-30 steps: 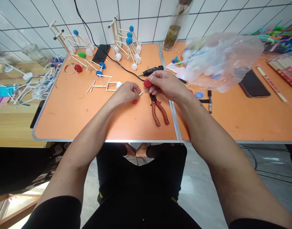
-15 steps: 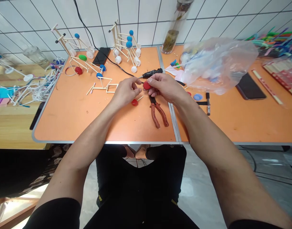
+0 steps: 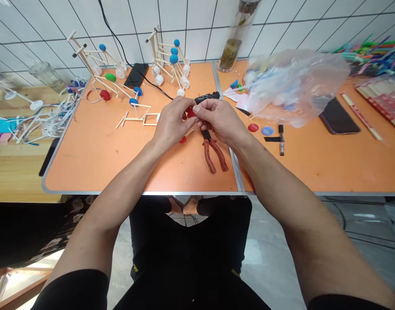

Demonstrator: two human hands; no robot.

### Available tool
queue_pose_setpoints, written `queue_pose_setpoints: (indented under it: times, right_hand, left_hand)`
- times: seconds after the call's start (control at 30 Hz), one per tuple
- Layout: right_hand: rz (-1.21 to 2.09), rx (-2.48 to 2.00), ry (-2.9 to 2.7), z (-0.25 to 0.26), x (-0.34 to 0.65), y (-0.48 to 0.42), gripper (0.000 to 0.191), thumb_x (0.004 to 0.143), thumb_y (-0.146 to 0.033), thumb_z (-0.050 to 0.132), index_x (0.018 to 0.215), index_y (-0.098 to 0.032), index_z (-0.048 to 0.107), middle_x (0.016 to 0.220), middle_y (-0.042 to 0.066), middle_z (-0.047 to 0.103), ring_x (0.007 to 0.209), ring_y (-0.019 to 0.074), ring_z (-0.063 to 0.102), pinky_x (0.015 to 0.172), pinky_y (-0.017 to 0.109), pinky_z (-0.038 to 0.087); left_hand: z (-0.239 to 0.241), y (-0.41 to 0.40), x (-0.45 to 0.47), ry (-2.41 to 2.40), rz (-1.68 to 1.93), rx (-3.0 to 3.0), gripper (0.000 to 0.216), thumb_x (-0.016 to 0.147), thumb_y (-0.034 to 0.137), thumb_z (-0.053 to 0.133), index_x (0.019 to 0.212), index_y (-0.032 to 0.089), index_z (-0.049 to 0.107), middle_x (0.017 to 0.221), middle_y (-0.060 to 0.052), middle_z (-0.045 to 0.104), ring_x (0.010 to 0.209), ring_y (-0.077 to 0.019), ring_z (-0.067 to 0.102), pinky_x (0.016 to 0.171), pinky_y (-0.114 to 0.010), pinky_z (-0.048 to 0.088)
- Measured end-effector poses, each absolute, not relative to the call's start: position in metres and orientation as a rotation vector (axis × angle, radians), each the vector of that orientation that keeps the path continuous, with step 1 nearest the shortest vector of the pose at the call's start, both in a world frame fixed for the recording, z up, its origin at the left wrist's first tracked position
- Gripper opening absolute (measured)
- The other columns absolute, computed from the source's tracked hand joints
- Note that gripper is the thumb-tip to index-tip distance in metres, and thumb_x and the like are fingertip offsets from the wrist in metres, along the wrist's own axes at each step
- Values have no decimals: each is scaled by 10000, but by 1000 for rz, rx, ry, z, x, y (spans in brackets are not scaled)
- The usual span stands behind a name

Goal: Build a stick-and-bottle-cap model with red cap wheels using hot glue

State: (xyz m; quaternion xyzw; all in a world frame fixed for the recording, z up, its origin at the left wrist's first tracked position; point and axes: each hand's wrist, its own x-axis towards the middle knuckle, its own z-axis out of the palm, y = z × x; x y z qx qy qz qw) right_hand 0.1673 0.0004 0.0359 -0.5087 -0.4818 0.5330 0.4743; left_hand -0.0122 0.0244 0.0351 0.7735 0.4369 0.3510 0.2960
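Between my two hands, a red bottle cap (image 3: 190, 113) is pinched, partly hidden by my fingers. My left hand (image 3: 172, 121) is closed on its left side with thumb and fingers. From the right, my right hand (image 3: 217, 117) pinches the same cap. Below them, another red cap (image 3: 183, 140) with a short stick lies on the orange table, partly covered by the left hand. Pliers (image 3: 214, 153) with red-brown handles rest beneath the right hand, and a black-handled tool (image 3: 208, 97) lies just behind both hands.
Stick models with coloured balls (image 3: 174, 58) stand at the back, near a dark phone (image 3: 137, 75). To the right lie a red disc (image 3: 253, 128), a blue cap (image 3: 267, 131), a marker (image 3: 282, 141), a clear plastic bag (image 3: 300, 86) and another phone (image 3: 339, 117).
My left hand has moved right and closed on the red cap. The cap and my right hand have shifted slightly left, uncovering the red disc on the right.
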Motion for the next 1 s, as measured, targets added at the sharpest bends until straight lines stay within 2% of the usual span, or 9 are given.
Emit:
queue_pose_setpoints:
  times: [0.13, 0.23, 0.4, 0.5, 0.63, 0.73, 0.83, 0.9, 1.0]
  right_hand:
    - [1255, -1226, -1250, 38, 169, 0, 440, 887, -554, 988, 892, -267, 655, 786, 2, 720, 725, 146, 694, 605, 243, 555]
    - [1073, -1275, -1321, 43, 183, 3, 373, 950, -563, 918, 956, -271, 686, 903, 32, 770, 801, 176, 722, 656, 271, 574]
    - [491, -1498, -1518, 40, 218, 16, 193, 1022, -442, 794, 1011, -258, 738, 1073, 98, 802, 1116, 312, 739, 850, 386, 606]
    - [310, -1626, -1714, 35, 224, 17, 96, 1001, -330, 759, 938, -258, 769, 1026, 113, 803, 1125, 349, 715, 907, 440, 571]
    - [169, -1804, -1986, 39, 214, 8, 133, 988, -257, 704, 916, -249, 816, 965, 108, 809, 1006, 323, 714, 845, 425, 504]
    - [22, -1965, -2180, 42, 203, 0, 186, 1009, -273, 673, 1035, -234, 853, 1065, 122, 832, 1023, 320, 716, 793, 400, 448]
    - [-103, -2048, -2295, 43, 195, -5, 270, 1059, -289, 613, 1140, -196, 853, 1185, 169, 827, 1071, 341, 726, 769, 391, 416]
    - [-136, -2079, -2309, 42, 191, -6, 325, 1087, -252, 550, 1192, -170, 847, 1218, 200, 818, 1092, 356, 733, 770, 392, 412]
    - [-138, -2120, -2290, 41, 187, -6, 392, 1102, -180, 474, 1253, -135, 833, 1258, 235, 808, 1113, 368, 739, 788, 397, 418]
  left_hand:
    - [38, 23, -10, 1197, 953, 2001, 167, 906, 205, 829, 1049, 233, 746, 1174, -81, 765, 1221, -256, 702, 967, -314, 549]
    - [42, 26, -10, 1206, 1032, 1818, 187, 943, 239, 808, 1121, 225, 754, 1160, -69, 788, 1140, -224, 748, 922, -297, 578]
    - [47, 37, -14, 1117, 1135, 1447, 303, 972, 254, 738, 1271, 216, 761, 1074, -58, 810, 973, -171, 800, 873, -297, 647]
    - [45, 44, -18, 1059, 1123, 1289, 352, 972, 232, 704, 1318, 224, 765, 1030, -40, 823, 936, -149, 811, 871, -275, 665]
    - [39, 51, -21, 945, 1161, 1116, 312, 997, 268, 710, 1302, 246, 775, 1063, -38, 858, 908, -135, 816, 852, -233, 662]
    - [34, 56, -22, 865, 1166, 985, 245, 1012, 316, 740, 1241, 244, 790, 1139, -55, 875, 953, -146, 835, 855, -210, 650]
    - [32, 57, -22, 814, 1171, 874, 204, 1006, 287, 768, 1199, 232, 804, 1202, -71, 877, 1035, -181, 854, 888, -227, 651]
    - [32, 56, -22, 808, 1171, 851, 207, 983, 235, 783, 1187, 229, 814, 1158, -66, 881, 1023, -179, 857, 898, -229, 655]
    - [34, 54, -21, 816, 1165, 855, 247, 955, 182, 785, 1195, 232, 820, 1023, -36, 879, 895, -134, 843, 886, -214, 658]
